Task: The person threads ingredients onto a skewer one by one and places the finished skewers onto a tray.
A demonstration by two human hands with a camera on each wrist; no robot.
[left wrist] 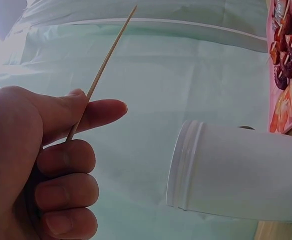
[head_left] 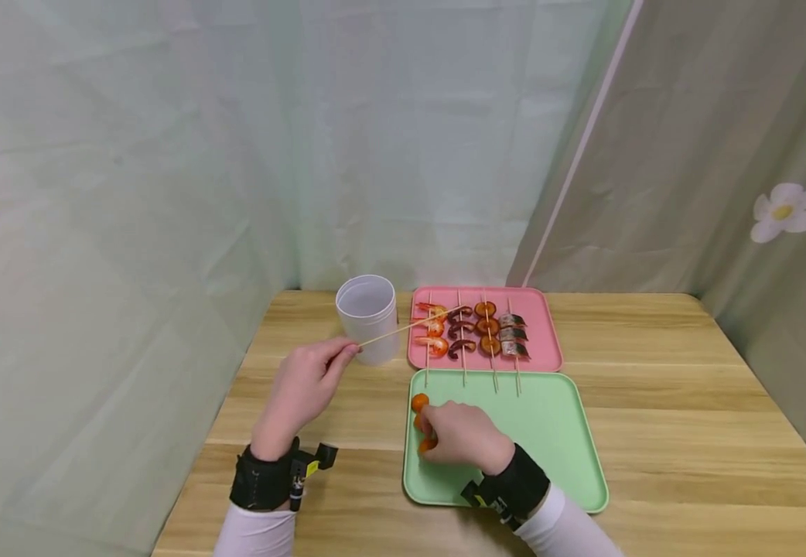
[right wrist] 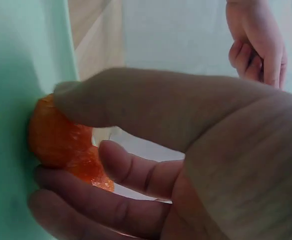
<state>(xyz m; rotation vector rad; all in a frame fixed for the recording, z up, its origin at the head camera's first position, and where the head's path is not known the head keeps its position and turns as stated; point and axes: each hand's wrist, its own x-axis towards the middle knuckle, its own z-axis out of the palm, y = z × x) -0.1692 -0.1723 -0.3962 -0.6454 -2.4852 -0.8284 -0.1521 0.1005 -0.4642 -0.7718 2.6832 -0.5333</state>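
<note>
My left hand point(head_left: 309, 383) pinches a thin bamboo skewer point(head_left: 403, 330) near one end, between thumb and index finger. In the left wrist view the bare skewer point(left wrist: 107, 65) slants upward from the fingers, its tip free. At the left side of a green tray point(head_left: 552, 437), my right hand point(head_left: 467, 435) grips the nearest of three orange balls. The far orange ball point(head_left: 420, 401) stays in sight, while the middle one is partly covered by the fingers. In the right wrist view, thumb and fingers lie around the gripped orange ball point(right wrist: 56, 134), close to the tray's surface.
A white plastic cup point(head_left: 379, 329) stands upright beyond the left hand. Behind the green tray, a pink tray point(head_left: 548, 344) carries skewers of shrimp, dark curled pieces, round mushroom-like slices and silvery fish-like pieces. Their stick ends reach over the green tray. Curtains hang around the wooden table point(head_left: 674, 402).
</note>
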